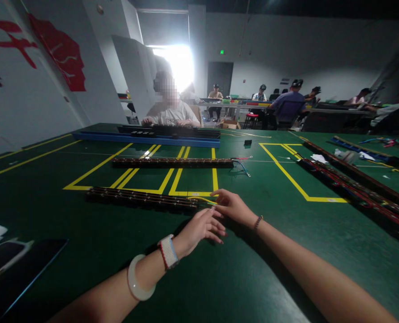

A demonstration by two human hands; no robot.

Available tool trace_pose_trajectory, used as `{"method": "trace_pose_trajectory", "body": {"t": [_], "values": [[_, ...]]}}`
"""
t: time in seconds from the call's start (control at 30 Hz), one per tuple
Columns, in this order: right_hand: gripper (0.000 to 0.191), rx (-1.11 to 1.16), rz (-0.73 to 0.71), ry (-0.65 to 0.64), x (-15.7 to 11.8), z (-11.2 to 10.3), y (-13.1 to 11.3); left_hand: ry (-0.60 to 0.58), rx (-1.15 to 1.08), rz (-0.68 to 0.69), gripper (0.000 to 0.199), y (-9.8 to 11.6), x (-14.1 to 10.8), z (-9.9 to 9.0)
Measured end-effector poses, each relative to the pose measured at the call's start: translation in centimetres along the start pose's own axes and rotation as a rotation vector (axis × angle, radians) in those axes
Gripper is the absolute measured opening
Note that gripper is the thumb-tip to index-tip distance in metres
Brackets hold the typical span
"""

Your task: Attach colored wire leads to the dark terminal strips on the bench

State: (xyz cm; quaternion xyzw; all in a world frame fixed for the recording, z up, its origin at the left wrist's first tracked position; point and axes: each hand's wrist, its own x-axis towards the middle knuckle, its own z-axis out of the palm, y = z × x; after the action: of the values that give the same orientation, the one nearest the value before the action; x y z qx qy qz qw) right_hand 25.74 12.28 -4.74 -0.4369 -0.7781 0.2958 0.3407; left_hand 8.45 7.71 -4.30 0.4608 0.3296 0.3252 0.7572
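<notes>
A long dark strip [142, 199] with rows of metallic contacts lies across the green table in front of me. From its right end runs a yellow wire [201, 199]. My right hand [235, 208] has its thumb and forefinger closed at the free end of that wire. Just below, my left hand [201, 231] pinches at the same wire end with thumb and forefinger, its other fingers fanned out. The hands meet there, so the exact grip on the tip is partly hidden.
Behind lies a second strip [172, 163] with red and blue leads. Wired strips [357, 188] fill the right side; a dark flat panel [28, 273] is at lower left. A person [172, 110] sits opposite, behind a blue rail [145, 139]. Yellow tape marks the green table [119, 251].
</notes>
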Motion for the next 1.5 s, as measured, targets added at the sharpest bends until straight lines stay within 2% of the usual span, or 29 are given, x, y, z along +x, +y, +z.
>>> {"method": "trace_pose_trajectory", "body": {"t": [0.1, 0.2, 0.3, 0.4, 0.53, 0.63, 0.77, 0.83, 0.97, 1.1, 1.27, 1.5], "values": [[0.025, -0.125, -0.150, 0.106, -0.4, 0.3, -0.3, 0.074, -0.193, -0.011, 0.037, 0.1, 0.2, 0.0], [0.013, -0.364, -0.327, 0.128, -0.7, 0.5, -0.5, 0.076, -0.353, 0.050, 0.036, 0.1, 0.5, -0.1], [0.016, -0.614, -0.520, 0.145, -0.8, 0.5, -0.6, 0.089, -0.461, 0.111, 0.029, 0.0, 0.8, -0.3], [0.016, -0.761, -0.677, 0.106, -1.0, 0.2, -1.0, 0.110, -0.485, 0.137, 0.022, -0.1, 0.9, -0.5], [0.016, -0.919, -0.809, 0.017, -1.3, -0.3, -1.6, 0.133, -0.419, 0.141, 0.021, -0.5, 1.0, -0.8], [0.015, -0.933, -0.904, -0.023, -1.5, -0.3, -2.1, 0.169, -0.369, 0.159, 0.022, -0.9, 1.1, -1.0], [0.022, -0.751, -0.925, 0.070, -1.5, -0.7, -2.9, 0.227, -0.367, 0.159, 0.018, -0.9, 1.2, -1.0], [0.027, -0.736, -0.943, 0.086, -1.4, -1.2, -3.1, 0.230, -0.386, 0.163, 0.018, -0.7, 1.2, -1.0], [0.018, -0.888, -1.001, -0.012, -1.1, -2.2, -2.9, 0.183, -0.393, 0.177, 0.021, -0.7, 1.2, -0.9], [0.010, -0.985, -0.946, -0.099, -0.9, -2.5, -2.0, 0.148, -0.386, 0.201, 0.026, -1.0, 1.3, -1.2], [0.014, -0.953, -0.859, -0.140, -0.7, -2.5, -1.0, 0.100, -0.396, 0.237, 0.029, -1.2, 1.4, -1.4], [0.017, -0.915, -0.770, -0.185, -0.6, -2.3, -0.5, 0.125, -0.410, 0.230, 0.025, -0.8, 1.3, -1.2]]}}
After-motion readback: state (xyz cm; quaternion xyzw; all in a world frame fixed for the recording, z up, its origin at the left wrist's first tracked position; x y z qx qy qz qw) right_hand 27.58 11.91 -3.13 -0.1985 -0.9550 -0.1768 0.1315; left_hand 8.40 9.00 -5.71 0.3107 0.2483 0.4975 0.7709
